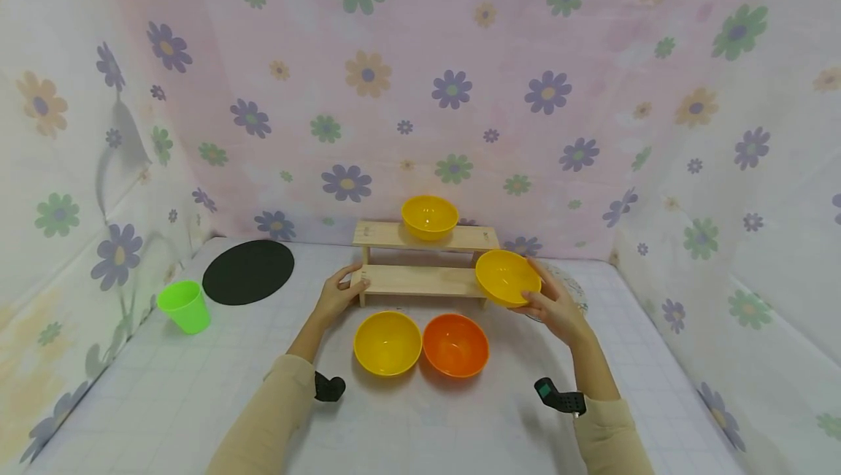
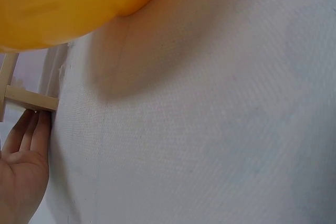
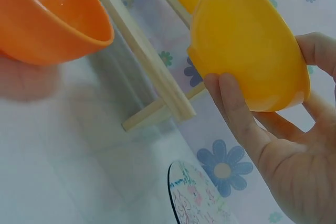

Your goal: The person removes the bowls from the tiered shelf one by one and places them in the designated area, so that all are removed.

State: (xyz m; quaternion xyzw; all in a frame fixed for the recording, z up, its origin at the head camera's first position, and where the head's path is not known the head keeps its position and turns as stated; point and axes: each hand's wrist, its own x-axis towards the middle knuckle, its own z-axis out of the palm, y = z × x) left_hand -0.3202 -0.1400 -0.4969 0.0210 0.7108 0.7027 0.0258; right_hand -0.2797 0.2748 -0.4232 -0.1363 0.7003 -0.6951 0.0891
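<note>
Partly hidden behind the right hand (image 1: 555,311), a patterned mat (image 1: 575,288) lies at the right of the bench (image 1: 460,431), which carries three yellow bowls (image 1: 388,344) and one orange bowl (image 1: 455,345). The right fingers grip the held bowl (image 1: 506,276), glossy yellow and tilted, at the right end of the two-tier wooden shelf (image 1: 420,281), whose left end the left hand's (image 1: 336,297) fingers clasp

Head cam faces fwd & down, farther; wrist cams nr, sharing shelf (image 1: 420,280).
</note>
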